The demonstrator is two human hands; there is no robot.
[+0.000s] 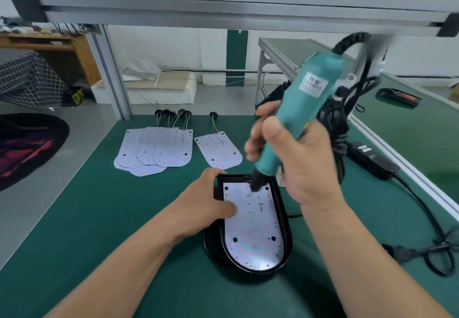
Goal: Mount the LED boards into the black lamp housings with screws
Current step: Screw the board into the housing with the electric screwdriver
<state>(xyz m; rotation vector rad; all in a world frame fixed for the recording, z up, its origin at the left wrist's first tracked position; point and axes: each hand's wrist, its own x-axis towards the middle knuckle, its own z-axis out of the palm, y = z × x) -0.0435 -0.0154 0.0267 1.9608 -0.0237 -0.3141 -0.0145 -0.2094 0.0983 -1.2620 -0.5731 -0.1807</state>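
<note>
At mid-frame: clamping black oval lamp housing [212, 244] in left grip [211, 206], teal electric screwdriver [295, 109] in right grip [298, 158], tip on white LED board [253, 230].

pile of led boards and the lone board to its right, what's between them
Nothing but a strip of bare green mat lies between the pile of LED boards and the lone board; the head view shows it.

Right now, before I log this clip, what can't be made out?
Head view only.
1. Any screw at the tip of the screwdriver: hidden by its black nose, blurred.
2. Text on its label: blurred.
3. Left wall of the lamp housing: covered by the left hand.
4. Number of stacked LED boards: they overlap.
</note>
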